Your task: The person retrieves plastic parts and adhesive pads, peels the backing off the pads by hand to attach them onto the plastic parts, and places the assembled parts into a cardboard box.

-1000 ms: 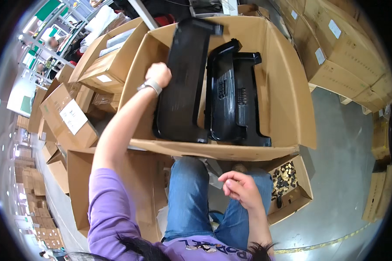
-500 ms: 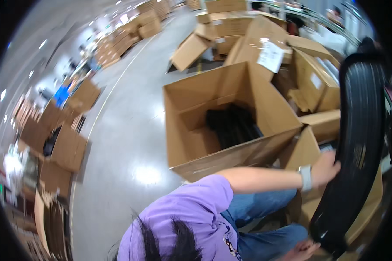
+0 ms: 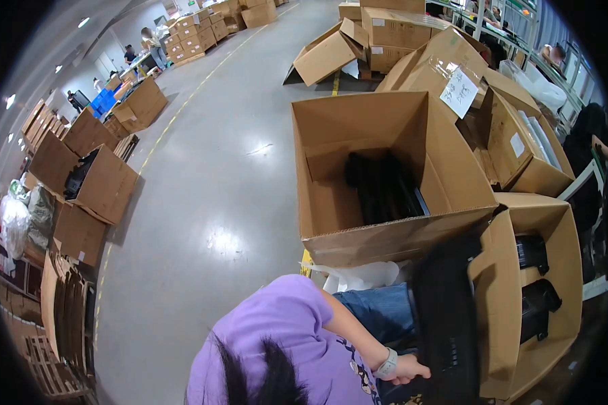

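A long black panel [image 3: 449, 304], matte with a small light marking near its lower end, stands in front of my legs. My left hand [image 3: 410, 368], with a light watch on its wrist, is closed at the panel's left edge, its fingertips partly hidden. My right hand is out of sight. Beside the panel, an open cardboard carton [image 3: 567, 236] holds black parts [image 3: 539, 307] around an upright cardboard flap. A large open carton [image 3: 398, 236] beyond has several dark pieces [image 3: 385, 189] lying inside.
White plastic wrap [image 3: 365, 275] lies below the large carton. Stacked and tilted cartons [image 3: 446, 61] stand at the far right, near a metal frame [image 3: 594, 175]. Along the left are more cartons [image 3: 108, 182], flattened cardboard [image 3: 64, 304] and pallets [image 3: 51, 364]. People are in the distance.
The black panel has swung down and left from the far right, between me and the cartons. My left hand has come lower and nearer. My right hand has left the view.
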The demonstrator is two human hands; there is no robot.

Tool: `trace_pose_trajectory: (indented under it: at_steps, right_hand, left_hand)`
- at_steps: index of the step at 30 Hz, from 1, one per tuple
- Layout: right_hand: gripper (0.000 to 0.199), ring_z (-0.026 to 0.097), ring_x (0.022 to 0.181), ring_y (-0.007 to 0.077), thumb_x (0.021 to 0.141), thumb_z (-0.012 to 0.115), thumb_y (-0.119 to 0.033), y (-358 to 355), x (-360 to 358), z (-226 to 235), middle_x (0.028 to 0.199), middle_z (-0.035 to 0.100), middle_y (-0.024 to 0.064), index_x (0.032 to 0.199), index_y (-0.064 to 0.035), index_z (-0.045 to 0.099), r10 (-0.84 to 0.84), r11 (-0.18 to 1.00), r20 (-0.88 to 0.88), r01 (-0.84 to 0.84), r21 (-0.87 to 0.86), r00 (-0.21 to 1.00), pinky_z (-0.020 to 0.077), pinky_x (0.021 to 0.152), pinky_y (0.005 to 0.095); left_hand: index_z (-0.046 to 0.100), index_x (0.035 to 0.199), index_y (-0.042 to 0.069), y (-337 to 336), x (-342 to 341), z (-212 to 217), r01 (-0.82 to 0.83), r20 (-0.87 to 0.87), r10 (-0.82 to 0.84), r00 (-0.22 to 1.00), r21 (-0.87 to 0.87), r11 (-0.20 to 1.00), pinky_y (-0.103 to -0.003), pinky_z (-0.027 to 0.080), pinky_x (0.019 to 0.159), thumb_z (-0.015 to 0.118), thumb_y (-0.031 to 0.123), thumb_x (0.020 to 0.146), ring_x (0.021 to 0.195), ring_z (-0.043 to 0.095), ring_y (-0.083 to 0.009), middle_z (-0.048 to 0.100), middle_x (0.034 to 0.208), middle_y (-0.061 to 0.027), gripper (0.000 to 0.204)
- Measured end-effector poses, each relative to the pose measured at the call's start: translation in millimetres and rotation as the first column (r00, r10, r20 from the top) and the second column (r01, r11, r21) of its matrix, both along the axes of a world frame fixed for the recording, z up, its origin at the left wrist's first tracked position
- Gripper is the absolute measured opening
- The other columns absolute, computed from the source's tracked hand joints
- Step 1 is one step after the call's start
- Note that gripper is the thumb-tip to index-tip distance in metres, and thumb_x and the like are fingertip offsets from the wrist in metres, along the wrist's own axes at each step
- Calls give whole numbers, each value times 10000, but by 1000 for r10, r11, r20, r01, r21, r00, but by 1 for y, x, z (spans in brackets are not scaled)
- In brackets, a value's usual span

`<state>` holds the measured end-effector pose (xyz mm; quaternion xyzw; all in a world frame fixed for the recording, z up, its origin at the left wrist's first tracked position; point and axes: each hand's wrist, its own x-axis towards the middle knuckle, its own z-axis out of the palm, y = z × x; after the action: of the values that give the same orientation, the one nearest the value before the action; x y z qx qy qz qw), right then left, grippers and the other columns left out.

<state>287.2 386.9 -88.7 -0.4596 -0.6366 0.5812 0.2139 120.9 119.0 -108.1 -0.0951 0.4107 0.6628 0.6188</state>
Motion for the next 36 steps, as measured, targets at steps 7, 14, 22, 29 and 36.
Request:
trace_pose_trajectory:
  at_steps: [7,14,22,29,36]
  right_hand:
    - [412,454,559,167,878,638,-349,47,-5,-47,646,561,95,857,61,672,-72,904,260,-47,424,963,382,504,322]
    - [445,568,677,244,821,609,-174,11,-57,4,864,601,92,1249,-64,555,-222,968,-391,249,19,893,467,533,313]
    - [405,511,777,154,867,516,9,-78,-168,38,977,563,129,1260,62,434,-69,744,-915,-590,-314,399,475,699,299]
    - [222,514,536,111,975,445,-127,-145,-211,59,856,617,131,1140,6,513,180,849,-707,-471,-239,684,451,507,233]
    - [208,358,434,21,928,579,-212,-152,-210,72,585,546,25,825,-33,590,308,861,-471,-453,-233,827,233,389,183]
  left_hand:
    - [406,708,190,26,-26,-51,-49,165,34,986,83,995,-257,166,393,577,391,881,399,236,-75,234,511,60,315]
    - [503,806,105,13,-92,-41,246,-108,-227,968,230,941,-239,139,374,560,574,867,383,241,-32,251,485,96,477]
    - [658,893,39,2,-117,16,510,-525,-370,766,148,847,-208,213,406,559,303,933,448,300,-15,382,534,96,285]
    - [617,874,13,1,-147,63,92,-710,174,682,320,943,-174,317,551,575,92,914,626,406,6,529,688,62,98]
    - [594,926,26,5,-153,70,42,-809,285,514,355,934,-189,224,491,628,56,856,543,310,7,411,582,86,84]
